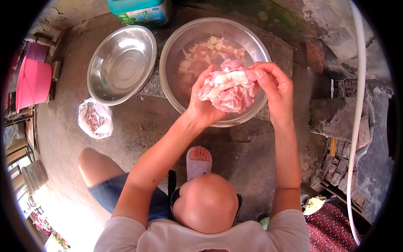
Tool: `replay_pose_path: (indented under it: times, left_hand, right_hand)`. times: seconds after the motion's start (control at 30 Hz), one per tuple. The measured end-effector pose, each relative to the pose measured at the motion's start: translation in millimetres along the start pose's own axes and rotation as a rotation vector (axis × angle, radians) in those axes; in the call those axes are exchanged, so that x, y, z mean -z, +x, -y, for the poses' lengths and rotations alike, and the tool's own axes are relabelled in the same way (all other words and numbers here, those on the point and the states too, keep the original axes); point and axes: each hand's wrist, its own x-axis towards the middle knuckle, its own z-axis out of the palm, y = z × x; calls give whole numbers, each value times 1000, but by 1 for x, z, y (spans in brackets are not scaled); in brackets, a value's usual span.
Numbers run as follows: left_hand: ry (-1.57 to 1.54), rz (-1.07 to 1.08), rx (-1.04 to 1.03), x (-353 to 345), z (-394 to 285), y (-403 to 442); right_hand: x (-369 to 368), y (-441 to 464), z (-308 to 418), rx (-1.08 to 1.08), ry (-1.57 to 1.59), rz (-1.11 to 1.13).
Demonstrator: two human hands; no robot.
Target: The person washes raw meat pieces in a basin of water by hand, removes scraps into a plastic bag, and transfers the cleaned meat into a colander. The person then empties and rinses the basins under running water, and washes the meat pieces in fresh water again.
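Observation:
A clump of raw pink and white meat [231, 87] is held up over the near right part of a large metal basin [170, 80]. My left hand [202, 103] is curled under and around the clump's left side, bearing it on the palm. At the clump's upper right edge, the thumb and fingers of my right hand [273, 82] pinch the meat. Cloudy water and more pale meat pieces [214, 49] lie in the basin below and behind my hands.
Left of the basin a perforated metal colander [124, 67] leans, with a plastic bag of scraps [95, 119] below it. A teal jug [140, 11] stands behind. A pink tub [35, 82] is far left, and a white hose [357, 105] runs down the right.

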Motion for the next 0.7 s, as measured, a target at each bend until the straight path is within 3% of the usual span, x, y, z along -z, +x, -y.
replay_pose_path:
  times: [0.23, 0.37, 0.5, 0.63, 0.7]
  left_hand:
    - [-9, -24, -50, 11, -22, -5]
    - [4, 1, -136, 26, -43, -9]
    - [-21, -8, -263, 30, -55, -22]
    - [-34, -87, -309, 47, -71, -24]
    - [-68, 22, -317, 58, -79, -18]
  right_hand:
    - [-15, 37, -7, -66, 141, 1]
    - [-35, 64, 7, -212, 324, 175]
    - [-91, 98, 33, -220, 381, 363]
    - [-172, 134, 44, -20, 162, 667]
    - [-204, 145, 43, -140, 216, 756]
